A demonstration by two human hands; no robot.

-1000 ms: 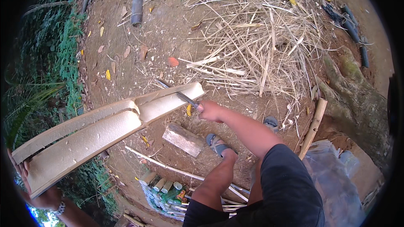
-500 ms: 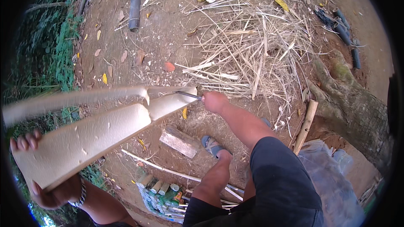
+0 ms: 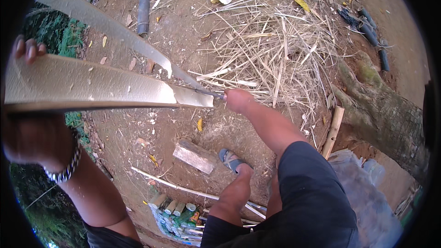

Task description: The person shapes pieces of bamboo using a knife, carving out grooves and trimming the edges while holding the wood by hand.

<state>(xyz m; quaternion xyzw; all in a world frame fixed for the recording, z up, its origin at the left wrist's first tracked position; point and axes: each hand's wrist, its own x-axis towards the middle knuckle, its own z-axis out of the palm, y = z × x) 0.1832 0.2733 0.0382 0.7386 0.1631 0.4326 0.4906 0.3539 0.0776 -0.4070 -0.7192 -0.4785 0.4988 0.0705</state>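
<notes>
left hand (image 3: 36, 138) clamps bamboo (image 3: 96, 82), likely to brace it; right hand (image 3: 239, 101) clamps knife (image 3: 216, 95) at bamboo's right end.

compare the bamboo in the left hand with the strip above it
The held bamboo is broad; the strip is narrow. The left hand grips the held bamboo's outer end; the strip's is free. The held bamboo runs nearly level across the picture; the strip slants toward the upper left. Both look pale.
</notes>
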